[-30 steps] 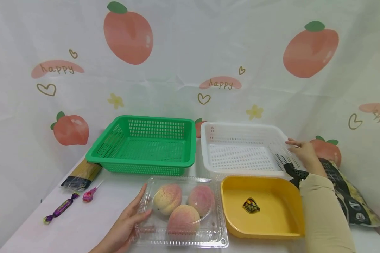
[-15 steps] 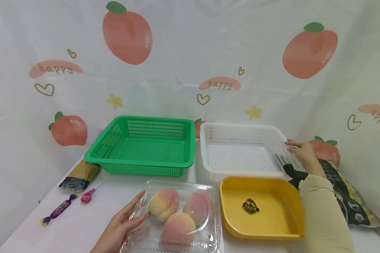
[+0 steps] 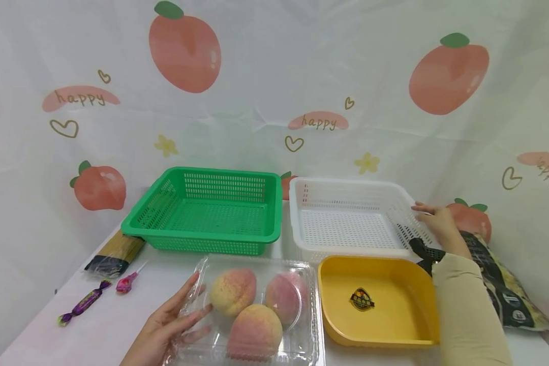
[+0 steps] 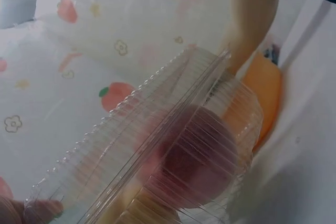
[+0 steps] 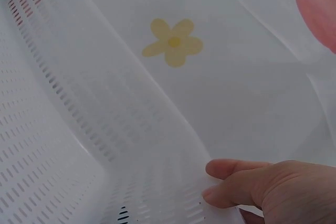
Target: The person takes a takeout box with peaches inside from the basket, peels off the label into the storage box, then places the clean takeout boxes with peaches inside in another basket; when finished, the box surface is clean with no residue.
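My left hand (image 3: pixel 162 325) grips the left side of a clear plastic clamshell box (image 3: pixel 315 305) at the table's front, thumb over the lid. Inside lie three peaches (image 3: pixel 254 330), pink and yellow. The left wrist view has the box (image 4: pixel 142 150) slanting across, with a fingertip (image 4: pixel 44 211) at its lower left. At the back right, my right hand (image 3: pixel 441 221) holds the right rim of a white slotted basket (image 3: pixel 347 249). In the right wrist view, thumb and forefinger meet that rim near the corner, the other fingers mostly hidden.
A yellow basin (image 3: pixel 379 340) with a dark sticker sits below my right forearm. A green basket (image 3: pixel 201 236) stands back left. Along the left lie a noodle pack (image 3: pixel 116 254), a lollipop (image 3: pixel 126 282) and a twist-wrapped candy (image 3: pixel 84 304). A black printed bag (image 3: pixel 503 290) lies at far right.
The clamshell box has shifted left and toward me with my left hand, the peaches inside moving along with it. The right hand stays at the white basket's rim.
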`<state>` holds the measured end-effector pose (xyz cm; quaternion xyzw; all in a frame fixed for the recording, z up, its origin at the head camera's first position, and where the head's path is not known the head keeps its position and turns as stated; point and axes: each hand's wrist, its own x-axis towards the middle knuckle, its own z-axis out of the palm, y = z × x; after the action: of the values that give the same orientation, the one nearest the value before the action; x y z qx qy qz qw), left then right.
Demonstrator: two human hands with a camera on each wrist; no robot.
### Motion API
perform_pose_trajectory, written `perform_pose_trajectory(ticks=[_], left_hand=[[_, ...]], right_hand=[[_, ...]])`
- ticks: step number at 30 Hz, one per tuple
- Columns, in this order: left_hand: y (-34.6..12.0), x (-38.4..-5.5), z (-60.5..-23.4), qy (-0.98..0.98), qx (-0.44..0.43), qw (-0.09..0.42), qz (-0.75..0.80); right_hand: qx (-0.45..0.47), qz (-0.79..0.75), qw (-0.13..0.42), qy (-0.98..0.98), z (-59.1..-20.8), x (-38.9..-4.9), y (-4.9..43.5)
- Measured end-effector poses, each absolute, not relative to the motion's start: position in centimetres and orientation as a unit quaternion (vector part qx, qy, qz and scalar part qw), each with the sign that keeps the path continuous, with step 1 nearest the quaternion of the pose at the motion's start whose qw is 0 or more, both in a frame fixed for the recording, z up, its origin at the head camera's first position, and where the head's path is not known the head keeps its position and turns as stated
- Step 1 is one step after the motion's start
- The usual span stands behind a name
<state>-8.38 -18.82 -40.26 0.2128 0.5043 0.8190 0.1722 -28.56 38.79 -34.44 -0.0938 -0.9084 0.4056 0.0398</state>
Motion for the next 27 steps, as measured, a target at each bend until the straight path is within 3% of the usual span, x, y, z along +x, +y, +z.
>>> perform_pose_trajectory(ticks=[3, 13, 27], left_hand=[[-19.0, -8.4, -39.3, 0.496, 0.224, 0.167, 0.822], [-17.0, -9.7, -34.7, 0.587, 0.126, 0.145, 0.787], [-12.6, -13.5, -30.9, 0.581, 0.148, 0.115, 0.792]], right_hand=[[-0.091, 0.408, 0.04, -0.907, -34.4, -28.5, 38.8], [-0.095, 0.409, 0.039, -0.907, -34.4, -28.6, 39.0], [-0.105, 0.423, 0.036, -0.899, -34.7, -28.8, 39.1]])
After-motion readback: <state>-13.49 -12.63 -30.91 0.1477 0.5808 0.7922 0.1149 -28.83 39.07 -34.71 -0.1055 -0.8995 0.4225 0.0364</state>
